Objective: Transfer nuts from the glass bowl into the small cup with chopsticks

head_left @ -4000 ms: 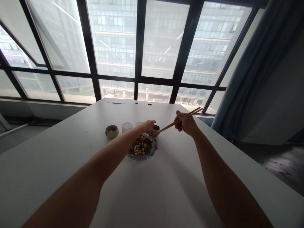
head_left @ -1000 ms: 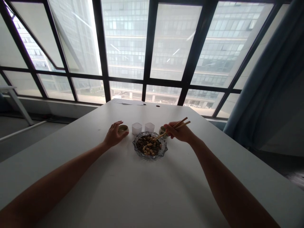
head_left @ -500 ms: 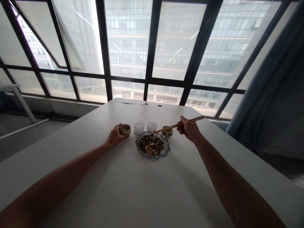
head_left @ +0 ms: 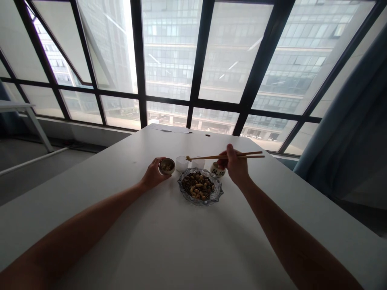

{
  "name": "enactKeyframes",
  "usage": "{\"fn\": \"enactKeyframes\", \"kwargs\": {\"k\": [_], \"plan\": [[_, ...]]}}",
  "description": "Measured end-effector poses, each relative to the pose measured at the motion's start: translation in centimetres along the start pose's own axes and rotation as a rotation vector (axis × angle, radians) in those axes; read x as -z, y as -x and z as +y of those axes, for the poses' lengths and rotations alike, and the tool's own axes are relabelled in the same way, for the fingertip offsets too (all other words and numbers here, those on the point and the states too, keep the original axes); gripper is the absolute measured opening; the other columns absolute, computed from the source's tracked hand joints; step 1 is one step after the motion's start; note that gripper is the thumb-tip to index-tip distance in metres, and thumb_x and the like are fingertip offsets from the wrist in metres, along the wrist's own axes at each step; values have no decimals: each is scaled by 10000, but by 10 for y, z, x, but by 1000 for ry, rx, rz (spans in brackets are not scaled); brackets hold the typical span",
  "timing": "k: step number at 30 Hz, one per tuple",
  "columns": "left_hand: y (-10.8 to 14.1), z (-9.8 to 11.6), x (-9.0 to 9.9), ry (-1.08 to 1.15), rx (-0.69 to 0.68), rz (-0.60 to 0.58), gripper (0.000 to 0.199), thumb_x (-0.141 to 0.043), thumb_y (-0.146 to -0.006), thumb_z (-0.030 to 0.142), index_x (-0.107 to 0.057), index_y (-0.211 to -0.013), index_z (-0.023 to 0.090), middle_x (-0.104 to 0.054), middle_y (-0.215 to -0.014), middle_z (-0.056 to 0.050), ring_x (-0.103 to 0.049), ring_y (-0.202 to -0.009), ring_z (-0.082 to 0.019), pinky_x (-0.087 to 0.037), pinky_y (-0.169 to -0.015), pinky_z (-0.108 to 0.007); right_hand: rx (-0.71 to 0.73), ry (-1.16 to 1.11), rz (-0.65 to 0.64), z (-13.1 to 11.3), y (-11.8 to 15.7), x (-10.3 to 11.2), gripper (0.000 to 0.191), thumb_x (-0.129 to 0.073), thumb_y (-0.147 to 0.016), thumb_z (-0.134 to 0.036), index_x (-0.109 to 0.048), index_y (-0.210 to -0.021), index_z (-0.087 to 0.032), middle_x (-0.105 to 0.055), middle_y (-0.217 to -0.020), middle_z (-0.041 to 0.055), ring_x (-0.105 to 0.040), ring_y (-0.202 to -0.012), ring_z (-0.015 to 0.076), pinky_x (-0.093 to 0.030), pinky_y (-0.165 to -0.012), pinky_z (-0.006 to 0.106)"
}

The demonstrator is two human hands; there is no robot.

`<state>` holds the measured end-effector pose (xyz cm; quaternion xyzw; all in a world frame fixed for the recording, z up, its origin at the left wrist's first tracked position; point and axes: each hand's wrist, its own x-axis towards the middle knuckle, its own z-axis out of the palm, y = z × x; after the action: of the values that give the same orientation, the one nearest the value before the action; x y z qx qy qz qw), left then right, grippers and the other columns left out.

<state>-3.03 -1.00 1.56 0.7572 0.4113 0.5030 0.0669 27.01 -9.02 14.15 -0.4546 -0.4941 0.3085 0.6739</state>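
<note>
My left hand [head_left: 151, 175] is wrapped round a small ceramic cup [head_left: 167, 166], tilted so its mouth faces me; some pale brown bits lie inside. In my right hand [head_left: 236, 166] is a pair of chopsticks [head_left: 211, 157], their tips pointing left. A small light-brown piece [head_left: 188, 158], perhaps a peanut, is pinched at the tips, above the white cups. Below and between the hands stands a scalloped glass bowl [head_left: 215, 198] with peanuts and dark seeds [head_left: 198, 185]. A lettered ceramic cup [head_left: 217, 170] sits behind its right rim, partly hidden by my right hand.
Two white translucent cups [head_left: 182, 164] stand side by side behind the glass bowl. Paper [head_left: 171, 128] lies at the far end of the white table [head_left: 181, 241], near two dark holes. Beyond are tall windows, with a blue curtain [head_left: 347, 133] at right.
The chopstick tips have risen from the bowl's back rim and moved left with the small piece. My left hand has tilted its cup towards me. The whole view has shifted slightly.
</note>
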Motion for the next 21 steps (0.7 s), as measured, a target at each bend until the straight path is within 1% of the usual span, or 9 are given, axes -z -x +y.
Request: {"fn": "enactKeyframes", "kwargs": {"k": [2,5,8,10,11,13,15,18,21], "plan": [[0,1,0,10,-6,-8,690,-832,-634,345,-552,-1243,183,-641,-1263,-144,-646,-1142,-300,-580,-925,-427,88,44,-124,1,9,-30,581,-621,-814,-734,-603,-653,-177,-616,-469,18,-530,-323,104,-411,-316,199],[0,4,1,10,-15,-7,699,-843,-627,348,-555,-1241,183,-652,-1250,-138,-652,-1128,-297,-566,-953,-439,129,77,-265,10,13,-68,631,-577,-787,-802,-605,-679,-180,-610,-482,5,-554,-357,105,-412,-336,191],[0,7,1,22,-35,-18,688,-837,-639,355,-556,-1241,175,-651,-1251,-141,-651,-1131,-295,-547,-987,-454,116,174,-394,21,9,-83,656,-608,-730,-831,-622,-690,-177,-647,-543,21,-595,-414,108,-442,-377,188],[-1,8,1,25,-26,-35,693,-834,-643,365,-558,-1247,168,-647,-1256,-147,-643,-1145,-300,-535,-1005,-460,129,207,-393,23,6,-77,659,-601,-732,-837,-628,-693,-180,-655,-561,28,-593,-427,107,-452,-390,191],[-1,9,1,21,-10,-45,700,-836,-638,368,-561,-1250,168,-648,-1256,-146,-639,-1152,-302,-529,-1014,-463,139,204,-359,22,6,-70,667,-565,-754,-845,-631,-700,-184,-643,-543,26,-571,-409,105,-445,-380,196],[-1,10,1,13,34,-60,715,-839,-628,375,-570,-1259,171,-649,-1256,-142,-635,-1157,-307,-523,-1026,-464,163,201,-238,16,5,-50,667,-534,-780,-844,-610,-665,-191,-619,-505,25,-526,-371,101,-415,-352,203],[-1,9,0,23,73,-68,728,-834,-625,387,-578,-1271,169,-645,-1264,-143,-633,-1164,-313,-533,-1014,-458,153,216,-185,8,5,-29,658,-544,-788,-830,-606,-634,-193,-596,-461,24,-493,-335,101,-390,-329,213],[-1,6,-1,43,112,-66,748,-823,-629,412,-586,-1287,145,-639,-1279,-159,-633,-1172,-326,-547,-994,-448,96,277,-281,3,7,-4,674,-591,-739,-842,-615,-594,-184,-576,-423,26,-477,-310,102,-360,-306,215],[-2,4,-1,31,150,-60,765,-825,-618,426,-603,-1287,128,-653,-1265,-162,-644,-1155,-329,-540,-1007,-441,61,316,-369,5,13,5,669,-622,-714,-839,-632,-603,-179,-595,-443,27,-509,-332,108,-380,-321,213]]}}
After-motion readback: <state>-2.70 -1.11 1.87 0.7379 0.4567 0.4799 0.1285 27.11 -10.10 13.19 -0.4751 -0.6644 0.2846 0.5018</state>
